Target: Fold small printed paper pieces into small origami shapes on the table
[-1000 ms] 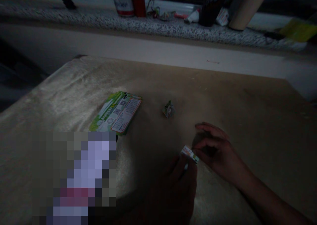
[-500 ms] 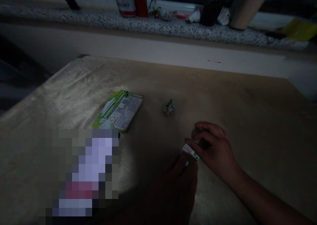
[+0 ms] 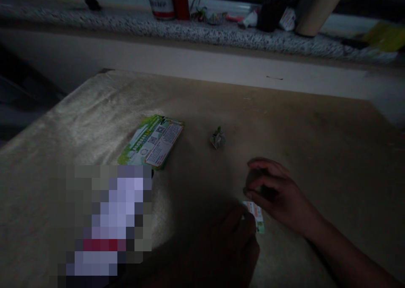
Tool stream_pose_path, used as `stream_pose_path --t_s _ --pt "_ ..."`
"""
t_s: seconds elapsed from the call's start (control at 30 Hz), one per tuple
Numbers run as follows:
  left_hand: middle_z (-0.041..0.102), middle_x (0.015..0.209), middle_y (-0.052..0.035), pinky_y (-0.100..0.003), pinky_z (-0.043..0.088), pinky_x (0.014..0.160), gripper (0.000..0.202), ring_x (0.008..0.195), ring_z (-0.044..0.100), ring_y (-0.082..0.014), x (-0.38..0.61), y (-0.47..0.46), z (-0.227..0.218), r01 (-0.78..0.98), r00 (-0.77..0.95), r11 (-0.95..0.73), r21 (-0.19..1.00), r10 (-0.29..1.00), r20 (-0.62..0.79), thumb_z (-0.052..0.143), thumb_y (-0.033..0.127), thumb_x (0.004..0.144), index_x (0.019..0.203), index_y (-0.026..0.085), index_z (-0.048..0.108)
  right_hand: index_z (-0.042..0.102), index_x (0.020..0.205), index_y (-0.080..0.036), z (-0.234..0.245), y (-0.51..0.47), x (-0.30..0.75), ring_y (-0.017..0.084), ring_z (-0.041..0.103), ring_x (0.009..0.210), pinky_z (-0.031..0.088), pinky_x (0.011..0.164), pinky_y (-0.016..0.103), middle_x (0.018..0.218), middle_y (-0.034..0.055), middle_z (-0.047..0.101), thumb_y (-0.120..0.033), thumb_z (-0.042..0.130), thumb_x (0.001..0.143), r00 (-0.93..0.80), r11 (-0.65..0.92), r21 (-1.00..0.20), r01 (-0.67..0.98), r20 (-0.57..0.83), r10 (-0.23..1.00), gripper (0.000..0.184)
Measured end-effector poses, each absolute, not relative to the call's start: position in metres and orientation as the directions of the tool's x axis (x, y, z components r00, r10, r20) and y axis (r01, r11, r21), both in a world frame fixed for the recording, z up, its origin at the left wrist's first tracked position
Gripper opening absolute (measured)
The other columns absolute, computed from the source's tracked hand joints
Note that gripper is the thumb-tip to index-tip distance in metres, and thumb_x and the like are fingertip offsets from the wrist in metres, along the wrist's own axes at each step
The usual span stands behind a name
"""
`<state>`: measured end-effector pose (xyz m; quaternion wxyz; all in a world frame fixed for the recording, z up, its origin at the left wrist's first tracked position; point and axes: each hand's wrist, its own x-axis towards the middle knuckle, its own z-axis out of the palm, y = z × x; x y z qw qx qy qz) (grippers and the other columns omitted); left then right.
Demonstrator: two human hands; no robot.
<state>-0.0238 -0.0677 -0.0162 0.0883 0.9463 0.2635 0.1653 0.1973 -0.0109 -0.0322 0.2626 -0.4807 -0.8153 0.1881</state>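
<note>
My left hand point(image 3: 237, 237) is closed, its fingers pinching a small white printed packet point(image 3: 255, 215) with orange lettering and a green edge. Part of the packet is covered by the fingers. Just above and to the right, my right hand point(image 3: 278, 193) is curled, thumb and index finger meeting at the tips, apart from the packet. Whether something tiny is in that pinch is too dark to see. Beyond the hands lies a small crumpled green and white piece point(image 3: 217, 138). A flat green printed package point(image 3: 152, 142) rests to the left.
A pixelated pale, long object point(image 3: 110, 220) lies at the front left of the cloth-covered table point(image 3: 196, 98). Along the speckled sill point(image 3: 126, 26) behind stand a red can point(image 3: 161, 3), a dark cup point(image 3: 268, 9), a tan cylinder point(image 3: 319, 13) and small wrappers.
The packet in my left hand has moved down and to the right and turned, showing more of its face. My right thumb has come away from it; the fingers now pinch above it.
</note>
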Motion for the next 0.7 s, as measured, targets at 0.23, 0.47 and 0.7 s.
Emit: stream_pose_path --t_s 0.23,0.47,0.7 --pt "0.070 0.124 -0.0110 -0.039 0.052 0.102 0.021 0.118 0.063 -0.0270 -0.021 -0.081 -0.032 0.565 0.716 -0.810 0.159 0.577 0.393 0.053 0.021 0.101 0.105 0.015 0.073 0.065 0.081 -0.027 -0.029 -0.017 0.182 0.035 0.058 0.127 0.042 0.105 0.058 0.125 0.0087 0.065 -0.037 0.084 0.080 -0.322 0.409 -0.514 0.754 0.254 0.912 0.021" --pt "0.071 0.119 -0.0094 -0.039 0.051 0.098 0.021 0.112 0.064 -0.0266 -0.019 -0.080 -0.029 0.555 0.754 -0.817 0.154 0.573 0.321 0.056 0.024 0.101 0.103 0.016 0.075 0.064 0.080 -0.026 -0.026 -0.016 0.182 0.035 0.059 0.127 0.044 0.103 0.056 0.125 0.0071 0.067 -0.038 0.084 0.080 -0.367 0.454 -0.465 0.760 0.270 0.890 0.023" --pt "0.070 0.117 -0.0104 -0.041 0.049 0.093 0.023 0.115 0.061 -0.0295 -0.021 -0.082 -0.030 0.556 0.755 -0.816 0.160 0.576 0.312 0.054 0.026 0.102 0.103 0.016 0.074 0.062 0.081 -0.026 -0.024 -0.014 0.201 0.031 0.064 0.122 0.050 0.099 0.050 0.120 0.0054 0.072 -0.038 0.083 0.084 -0.428 0.509 -0.439 0.741 0.275 0.861 0.024"
